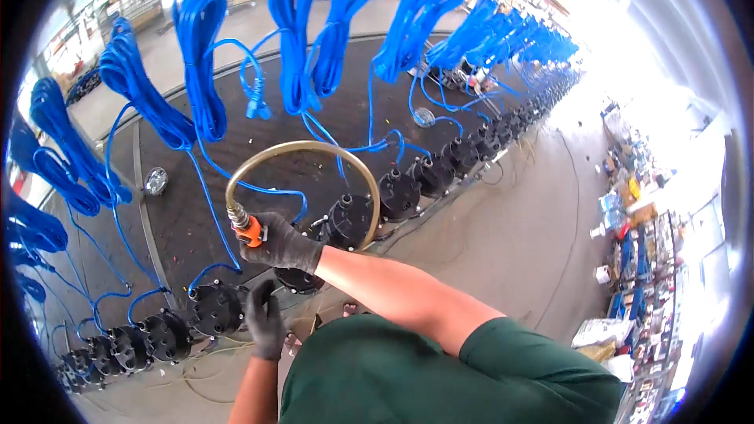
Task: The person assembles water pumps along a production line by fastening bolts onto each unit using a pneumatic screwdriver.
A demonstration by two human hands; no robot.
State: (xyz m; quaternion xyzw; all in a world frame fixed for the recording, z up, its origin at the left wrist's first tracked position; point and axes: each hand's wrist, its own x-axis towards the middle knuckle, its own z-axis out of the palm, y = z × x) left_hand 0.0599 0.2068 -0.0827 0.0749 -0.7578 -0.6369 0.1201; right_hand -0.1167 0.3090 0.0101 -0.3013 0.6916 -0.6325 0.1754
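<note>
My right hand (287,242), in a dark grey glove, is closed around an orange air tool (250,232) with a metal coupling. From the coupling a yellowish hose (302,146) arches up and over to the right, coming down beside a black round housing (348,221). Another black round housing (298,279) lies just below my right hand, partly covered by it. My gloved left hand (265,320) is lower, loosely curled with nothing visible in it. It is beside a black round housing (215,308) with a blue cable (212,268) running from it.
A long black bench (181,228) carries a row of similar housings along its near edge. Bundled blue cables (200,63) hang above it, with leads down to the housings. A clear round piece (155,181) lies on the bench. Cluttered shelves (648,290) stand at the right.
</note>
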